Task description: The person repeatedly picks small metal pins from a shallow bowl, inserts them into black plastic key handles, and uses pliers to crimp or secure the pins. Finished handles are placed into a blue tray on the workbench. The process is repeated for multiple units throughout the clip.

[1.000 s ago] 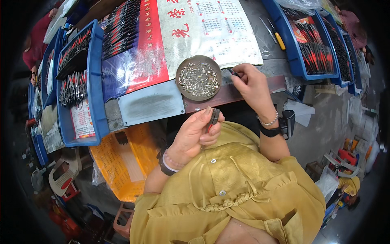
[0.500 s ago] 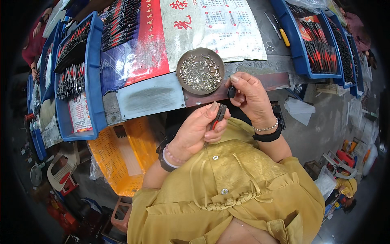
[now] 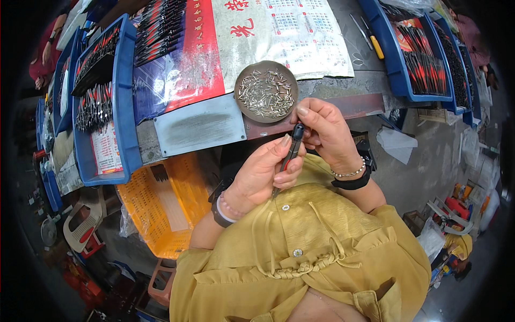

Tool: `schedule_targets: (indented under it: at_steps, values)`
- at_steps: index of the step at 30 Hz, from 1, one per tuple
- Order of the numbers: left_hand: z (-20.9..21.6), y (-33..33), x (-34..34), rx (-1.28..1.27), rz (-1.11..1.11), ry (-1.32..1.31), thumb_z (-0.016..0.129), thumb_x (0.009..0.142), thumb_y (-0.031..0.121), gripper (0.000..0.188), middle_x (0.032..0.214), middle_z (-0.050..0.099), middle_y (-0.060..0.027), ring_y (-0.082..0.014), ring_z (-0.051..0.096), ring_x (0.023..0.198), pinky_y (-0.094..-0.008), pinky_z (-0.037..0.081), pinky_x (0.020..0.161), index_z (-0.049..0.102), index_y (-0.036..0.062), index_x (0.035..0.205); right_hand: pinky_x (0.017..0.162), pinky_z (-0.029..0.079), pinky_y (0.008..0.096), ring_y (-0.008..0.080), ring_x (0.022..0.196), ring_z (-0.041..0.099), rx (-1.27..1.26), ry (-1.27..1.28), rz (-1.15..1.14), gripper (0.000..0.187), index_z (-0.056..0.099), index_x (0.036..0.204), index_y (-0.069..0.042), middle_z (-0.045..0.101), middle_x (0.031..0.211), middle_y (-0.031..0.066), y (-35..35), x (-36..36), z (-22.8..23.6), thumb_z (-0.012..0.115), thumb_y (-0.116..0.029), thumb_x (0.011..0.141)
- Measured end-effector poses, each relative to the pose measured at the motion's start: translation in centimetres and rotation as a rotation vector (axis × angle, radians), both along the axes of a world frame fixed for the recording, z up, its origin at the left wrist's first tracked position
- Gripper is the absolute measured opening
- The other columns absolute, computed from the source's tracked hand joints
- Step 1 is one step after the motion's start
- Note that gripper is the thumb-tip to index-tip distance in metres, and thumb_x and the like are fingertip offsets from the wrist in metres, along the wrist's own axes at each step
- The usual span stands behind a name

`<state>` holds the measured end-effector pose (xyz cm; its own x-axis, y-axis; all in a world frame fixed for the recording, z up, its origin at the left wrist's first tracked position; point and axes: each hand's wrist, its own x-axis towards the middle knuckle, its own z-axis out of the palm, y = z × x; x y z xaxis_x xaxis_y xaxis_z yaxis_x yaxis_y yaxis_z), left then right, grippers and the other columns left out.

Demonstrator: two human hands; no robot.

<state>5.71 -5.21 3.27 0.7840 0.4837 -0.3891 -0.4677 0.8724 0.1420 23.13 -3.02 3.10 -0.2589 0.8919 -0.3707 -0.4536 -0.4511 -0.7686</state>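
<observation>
My left hand (image 3: 265, 166) is closed around a slim black-and-red tool (image 3: 289, 156), whose narrow tip points down toward my shirt. A small black cap-like piece (image 3: 298, 130) sits at the tool's upper end. My right hand (image 3: 327, 131) is closed with its fingertips on that piece, and both hands meet there. Just beyond my fingers, a round shallow bowl (image 3: 240, 110) holds many small metal pins (image 3: 264, 92). The exact kind of tool is hard to make out because my fingers cover part of it.
Blue bins of black-and-red tools stand left (image 3: 126, 107) and right (image 3: 394, 70). A yellow-handled tool (image 3: 377, 48) lies by the right bin. A grey-blue plate (image 3: 201, 131) lies at the bench's front edge. Below left is a yellow crate (image 3: 155, 214). Other people show at the rim.
My right hand has moved left and slightly down, bringing the black cap-like piece onto the upper end of the tool. My left hand has kept its hold on the tool.
</observation>
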Motion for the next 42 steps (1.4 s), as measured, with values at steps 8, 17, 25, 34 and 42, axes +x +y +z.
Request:
schedule_targets:
  at_steps: [8, 17, 25, 34, 42]
  values:
    - [0.8, -0.8, 0.1, -0.007, 0.044, 0.076, 0.049, 0.098, 0.034, 0.032, 0.072, 0.049, 0.0003, -0.0032, 0.035, 0.049, -0.0180, 0.026, 0.045, 0.052, 0.0028, 0.105, 0.043, 0.029, 0.0146, -0.0024, 0.050, 0.041, 0.282, -0.327, -0.040, 0.023, 0.056, 0.085, -0.004, 0.051, 0.065, -0.0053, -1.7, -1.4, 1.5, 0.051, -0.022, 0.098]
    - [0.7, -0.9, 0.7, -0.011, 0.067, 0.018, 0.050, 0.097, 0.036, 0.031, 0.076, 0.049, -0.0002, -0.0036, 0.035, 0.050, -0.0184, 0.028, 0.046, 0.050, 0.0048, 0.099, 0.045, 0.031, 0.0141, -0.0024, 0.050, 0.041, 0.389, -0.425, -0.069, 0.023, 0.058, 0.083, -0.003, 0.053, 0.068, -0.0056, -1.8, -1.6, 1.4, 0.050, -0.019, 0.097]
    - [0.2, -0.9, 0.9, -0.131, 0.083, 0.016, 0.049, 0.098, 0.035, 0.029, 0.075, 0.048, 0.0004, -0.0032, 0.036, 0.050, -0.0186, 0.030, 0.046, 0.050, 0.0068, 0.100, 0.048, 0.032, 0.0156, -0.0016, 0.055, 0.041, 0.214, -0.294, 0.022, 0.023, 0.061, 0.085, -0.002, 0.054, 0.067, -0.0068, -1.1, -1.2, 0.3, 0.052, -0.019, 0.096]
    - [-0.4, -1.2, 0.9, -0.165, 0.178, -0.112, 0.047, 0.099, 0.037, 0.030, 0.071, 0.044, 0.0031, -0.0033, 0.036, 0.048, -0.0184, 0.031, 0.045, 0.051, 0.0079, 0.102, 0.051, 0.034, 0.0151, -0.0018, 0.059, 0.041, 0.224, -0.302, 0.000, 0.022, 0.060, 0.085, -0.003, 0.053, 0.070, -0.0069, -0.7, -2.2, 0.8, 0.052, -0.021, 0.097]
    - [-0.7, -0.8, 0.0, -0.117, 0.281, -0.136, 0.045, 0.100, 0.037, 0.029, 0.073, 0.045, 0.0019, -0.0066, 0.039, 0.055, -0.0202, 0.032, 0.051, 0.049, 0.0084, 0.098, 0.051, 0.033, 0.0144, -0.0024, 0.059, 0.041, 0.242, -0.245, 0.153, 0.025, 0.061, 0.090, -0.004, 0.052, 0.069, -0.0083, 1.2, -2.2, 0.8, 0.051, -0.025, 0.098]
